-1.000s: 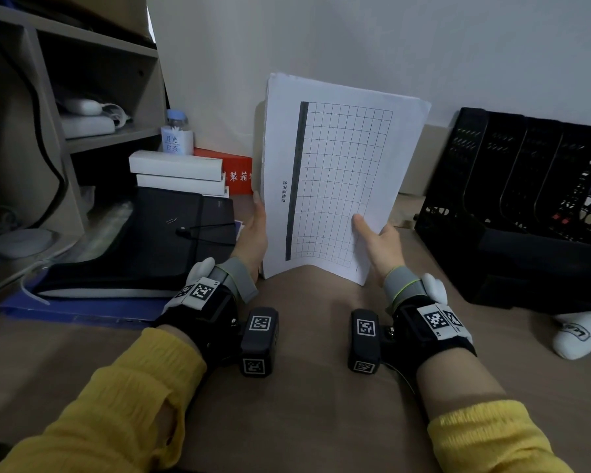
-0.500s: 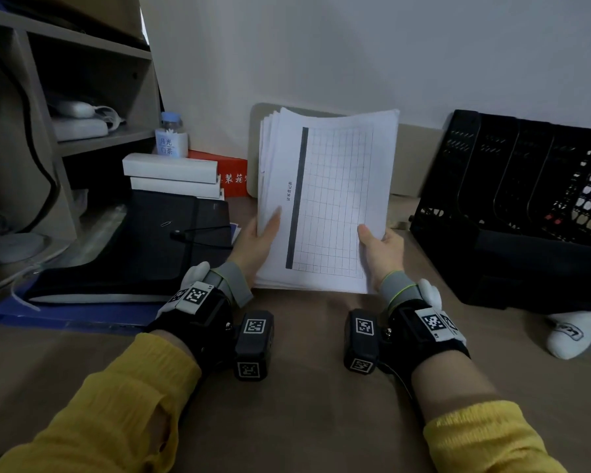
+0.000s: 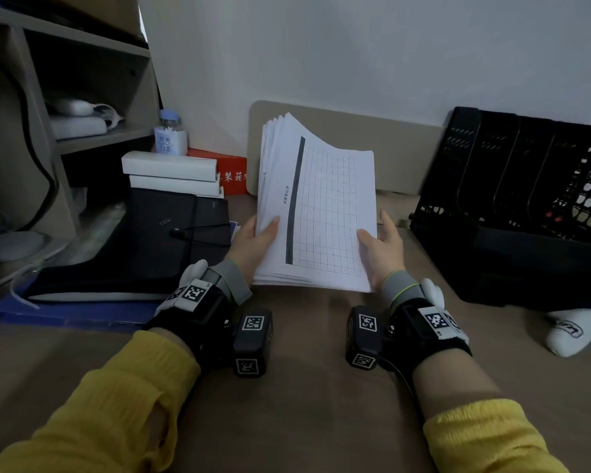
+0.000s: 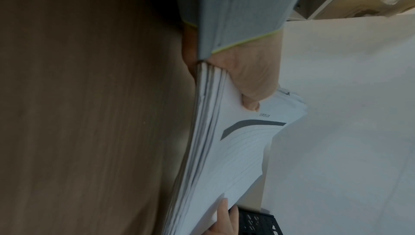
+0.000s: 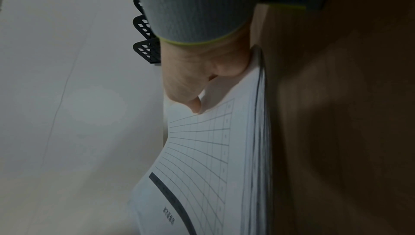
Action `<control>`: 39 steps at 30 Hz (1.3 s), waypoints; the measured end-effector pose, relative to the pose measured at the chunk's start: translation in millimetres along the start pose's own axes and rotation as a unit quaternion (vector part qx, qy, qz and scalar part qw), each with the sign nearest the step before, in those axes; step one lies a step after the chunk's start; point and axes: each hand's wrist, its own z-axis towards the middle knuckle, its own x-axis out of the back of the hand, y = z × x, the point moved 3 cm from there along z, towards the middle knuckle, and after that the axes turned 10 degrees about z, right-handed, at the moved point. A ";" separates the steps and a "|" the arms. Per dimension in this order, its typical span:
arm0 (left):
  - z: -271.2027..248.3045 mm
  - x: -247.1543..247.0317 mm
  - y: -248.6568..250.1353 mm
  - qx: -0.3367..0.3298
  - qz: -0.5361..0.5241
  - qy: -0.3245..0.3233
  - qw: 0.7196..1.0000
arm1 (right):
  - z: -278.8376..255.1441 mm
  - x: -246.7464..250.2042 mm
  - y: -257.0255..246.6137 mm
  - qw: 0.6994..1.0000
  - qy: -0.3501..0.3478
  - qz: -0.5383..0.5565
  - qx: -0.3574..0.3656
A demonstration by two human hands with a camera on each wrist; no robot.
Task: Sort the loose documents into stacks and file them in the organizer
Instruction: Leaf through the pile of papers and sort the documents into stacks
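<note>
A stack of white papers, its top sheet printed with a grid and a dark bar, leans back with its lower edge at the wooden table. My left hand grips its left edge, thumb on the top sheet. My right hand holds the right edge, thumb on top and fingers behind. The left wrist view shows the stack fanned along its edge; the right wrist view shows the stack under my thumb. The black mesh organizer stands right of the papers, its slots facing me.
A black folder lies on the left on a blue one, with white boxes, a bottle and a red box behind. A shelf unit fills the far left. A white sock lies by the organizer.
The stack has come down from an upright hold to lean back lower over the table. Its sheets now fan out at the top left corner. Both hands kept their hold.
</note>
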 end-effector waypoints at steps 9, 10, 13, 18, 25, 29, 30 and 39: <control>0.6 0.1 -0.1 0.009 -0.001 0.006 1.000 | 2.9 -0.4 0.2 1.000 0.002 0.002 0.026; -0.4 0.0 0.7 0.011 -0.002 0.006 1.000 | 2.3 -1.0 -0.2 1.000 0.007 -0.005 0.030; -2.2 -0.3 2.1 0.011 -0.004 0.006 1.000 | 3.3 -0.4 2.7 0.999 0.017 -0.023 0.029; -7.5 -0.5 10.5 0.021 0.004 0.010 1.000 | 7.3 5.0 5.1 0.998 0.049 -0.014 0.043; 5.1 4.5 -2.0 0.029 0.019 0.010 0.999 | 11.7 8.4 7.4 0.993 0.082 0.068 0.054; -3.2 2.1 8.2 0.018 0.023 0.008 1.000 | 10.8 7.4 4.8 0.989 0.100 0.083 0.069; -5.7 1.3 11.2 0.018 0.027 0.011 0.999 | 11.2 7.9 4.7 0.988 0.105 0.089 0.070; -7.5 1.0 14.1 -0.005 0.019 0.029 0.999 | 5.5 3.5 -2.9 0.987 0.057 0.149 0.032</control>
